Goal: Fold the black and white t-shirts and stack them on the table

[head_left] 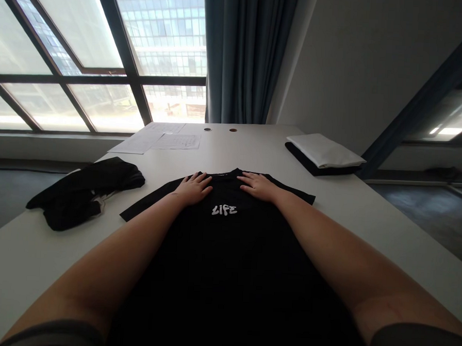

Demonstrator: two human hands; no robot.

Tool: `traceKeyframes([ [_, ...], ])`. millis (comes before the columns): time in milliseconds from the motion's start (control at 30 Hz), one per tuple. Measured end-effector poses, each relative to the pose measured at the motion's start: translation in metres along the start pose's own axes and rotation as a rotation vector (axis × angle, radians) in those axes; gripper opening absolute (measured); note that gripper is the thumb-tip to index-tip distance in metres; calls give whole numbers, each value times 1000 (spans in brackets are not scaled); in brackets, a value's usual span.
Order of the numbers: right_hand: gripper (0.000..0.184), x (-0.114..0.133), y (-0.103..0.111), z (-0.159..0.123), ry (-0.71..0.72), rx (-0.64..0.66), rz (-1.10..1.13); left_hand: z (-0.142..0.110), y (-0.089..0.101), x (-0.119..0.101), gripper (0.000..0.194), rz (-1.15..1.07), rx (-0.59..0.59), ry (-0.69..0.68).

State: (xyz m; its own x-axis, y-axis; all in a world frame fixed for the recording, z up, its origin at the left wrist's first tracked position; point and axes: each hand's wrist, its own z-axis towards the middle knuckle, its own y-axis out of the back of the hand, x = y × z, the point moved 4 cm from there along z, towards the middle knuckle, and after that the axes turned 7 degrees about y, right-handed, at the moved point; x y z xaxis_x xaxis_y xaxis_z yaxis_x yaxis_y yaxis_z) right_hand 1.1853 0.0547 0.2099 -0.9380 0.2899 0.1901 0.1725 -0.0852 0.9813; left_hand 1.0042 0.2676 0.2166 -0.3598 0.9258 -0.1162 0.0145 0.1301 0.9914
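A black T-shirt (226, 255) lies spread out on the white table (402, 228), its collar toward the far side and both sleeves out to the sides. White lettering (224, 210) shows on it below the collar. My left hand (194, 188) rests flat on the shirt's left shoulder, fingers spread. On the other shoulder, just right of the collar, my right hand (258, 186) lies flat with its fingers apart. Neither hand grips the cloth. The lower end of the shirt runs out of the bottom of the view, between my forearms.
A crumpled black garment (86, 191) lies at the table's left edge. Sheets of paper (155, 138) are at the far left. A folded white cloth (325, 150) sits on a folded black one (309, 164) at the far right. Behind stand windows and a blue curtain (245, 55).
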Motion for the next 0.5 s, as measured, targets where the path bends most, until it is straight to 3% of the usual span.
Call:
traceKeyframes([
  [133, 70, -4, -3, 12, -66, 38, -1, 15, 4, 6, 68, 5, 15, 37],
  [300, 73, -5, 2, 19, -69, 43, -8, 16, 9, 3, 58, -2, -45, -57],
  [433, 65, 9, 9, 26, 63, -52, -50, 13, 11, -6, 55, 39, -141, -130],
  [500, 64, 17, 7, 29, 115, -18, -31, 16, 9, -10, 58, 31, -125, -125],
])
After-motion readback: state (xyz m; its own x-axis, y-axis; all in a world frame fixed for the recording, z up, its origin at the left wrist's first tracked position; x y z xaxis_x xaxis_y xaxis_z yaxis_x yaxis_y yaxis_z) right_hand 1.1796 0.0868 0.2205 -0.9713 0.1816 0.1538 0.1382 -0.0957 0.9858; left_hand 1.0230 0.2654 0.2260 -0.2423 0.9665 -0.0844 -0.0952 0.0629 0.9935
